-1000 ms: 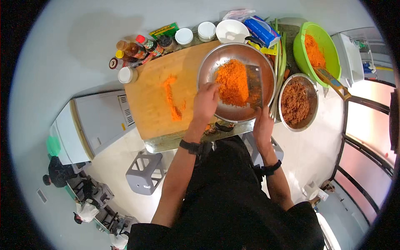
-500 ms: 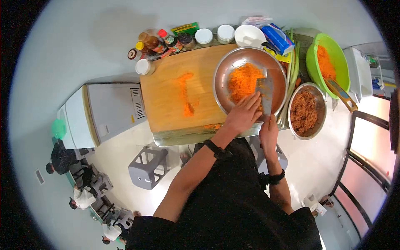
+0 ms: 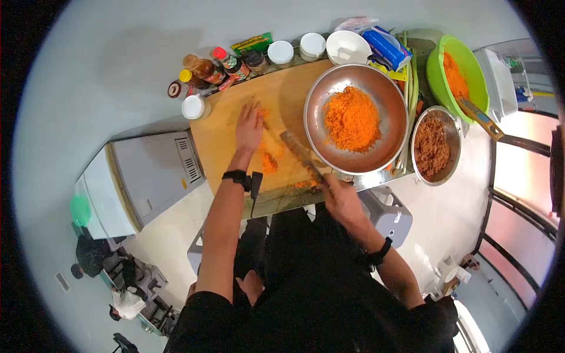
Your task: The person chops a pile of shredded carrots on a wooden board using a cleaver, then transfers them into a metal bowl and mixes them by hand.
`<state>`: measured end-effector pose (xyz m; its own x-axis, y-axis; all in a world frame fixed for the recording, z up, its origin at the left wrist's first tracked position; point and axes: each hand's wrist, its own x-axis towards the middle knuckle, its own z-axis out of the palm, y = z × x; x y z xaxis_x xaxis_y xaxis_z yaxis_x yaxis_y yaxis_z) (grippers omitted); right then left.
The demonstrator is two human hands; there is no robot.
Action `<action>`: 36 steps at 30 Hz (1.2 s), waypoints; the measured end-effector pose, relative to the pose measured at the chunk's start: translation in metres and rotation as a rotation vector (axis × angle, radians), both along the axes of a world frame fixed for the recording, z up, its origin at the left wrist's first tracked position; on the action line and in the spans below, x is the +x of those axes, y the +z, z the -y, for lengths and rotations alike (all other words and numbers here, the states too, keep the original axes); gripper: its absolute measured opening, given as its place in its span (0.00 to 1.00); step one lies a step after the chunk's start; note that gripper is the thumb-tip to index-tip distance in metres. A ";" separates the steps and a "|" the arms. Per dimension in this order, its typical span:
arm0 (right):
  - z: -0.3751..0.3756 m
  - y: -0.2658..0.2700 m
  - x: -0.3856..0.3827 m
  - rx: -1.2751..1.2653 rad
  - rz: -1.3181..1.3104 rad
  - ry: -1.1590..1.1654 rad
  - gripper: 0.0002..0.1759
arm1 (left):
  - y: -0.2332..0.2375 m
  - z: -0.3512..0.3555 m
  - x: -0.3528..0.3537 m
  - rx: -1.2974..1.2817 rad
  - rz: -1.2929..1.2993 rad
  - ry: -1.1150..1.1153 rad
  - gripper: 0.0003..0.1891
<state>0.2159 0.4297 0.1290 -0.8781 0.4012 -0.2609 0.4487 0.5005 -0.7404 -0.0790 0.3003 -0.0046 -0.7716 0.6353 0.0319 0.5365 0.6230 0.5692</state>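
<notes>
My left hand (image 3: 249, 128) lies palm down on the wooden cutting board (image 3: 220, 141), its fingers stretched out beside bits of chopped orange food (image 3: 269, 163). In my right hand (image 3: 342, 201) is the handle of a cleaver (image 3: 303, 154), its blade slanting up and left, low over the board. To the right, a steel bowl (image 3: 315, 100) rests on the board's right part and holds a heap of finely chopped orange food (image 3: 352, 119). More orange bits lie along the board's front edge.
Bottles (image 3: 203, 69) and white-lidded jars (image 3: 281, 53) line the back, beside a white bowl (image 3: 348, 48). On the right are green onions (image 3: 414, 88), a bowl of brown mince (image 3: 431, 147) and a green basin (image 3: 481, 88). A grey stool (image 3: 391, 215) stands below.
Both hands have left the steel bowl. My left hand has moved left onto the board, and my right hand has brought the cleaver down and left, over the board.
</notes>
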 end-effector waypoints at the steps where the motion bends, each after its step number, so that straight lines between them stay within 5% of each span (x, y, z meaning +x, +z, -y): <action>1: 0.010 -0.006 -0.008 0.009 0.013 -0.012 0.11 | -0.013 -0.003 -0.007 0.009 0.013 -0.012 0.20; 6: 0.057 -0.035 -0.044 0.101 0.220 -0.081 0.25 | -0.052 0.026 0.035 -0.096 -0.060 -0.179 0.21; 8: 0.062 -0.044 -0.073 0.144 0.353 -0.105 0.31 | -0.034 0.040 0.047 -0.019 0.009 -0.173 0.21; 11: 0.063 -0.065 -0.103 0.328 0.215 -0.076 0.36 | -0.004 0.060 0.056 0.110 0.010 -0.178 0.21; 14: 0.064 -0.090 -0.128 0.587 0.108 -0.118 0.44 | 0.001 0.086 0.058 0.087 -0.127 -0.058 0.21; 17: 0.048 -0.091 -0.155 0.319 0.198 -0.114 0.42 | -0.003 0.104 0.057 0.065 -0.044 0.224 0.20; 22: 0.054 -0.116 -0.157 0.414 0.160 0.105 0.40 | -0.017 0.120 0.047 0.222 0.172 0.424 0.22; 24: 0.062 -0.114 -0.147 0.380 0.056 0.300 0.39 | -0.020 0.124 0.036 0.202 0.143 0.414 0.21; 29: 0.060 -0.088 -0.116 0.195 0.030 0.373 0.42 | -0.021 0.117 0.018 0.123 0.045 0.362 0.22; 32: 0.051 -0.085 -0.105 0.339 0.099 0.354 0.44 | -0.021 0.102 0.005 0.023 0.005 0.171 0.23; 34: 0.044 -0.078 -0.106 0.307 0.193 0.050 0.48 | -0.020 0.089 0.002 -0.046 -0.064 0.037 0.24; 36: 0.049 -0.098 -0.101 0.369 0.194 0.021 0.48 | -0.021 0.078 0.007 -0.029 -0.006 -0.051 0.25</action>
<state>0.1151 0.3805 0.0314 -0.8359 0.4811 -0.2643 0.5488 0.7271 -0.4124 -0.0718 0.2222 -0.0251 -0.7382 0.6743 0.0175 0.5712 0.6111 0.5479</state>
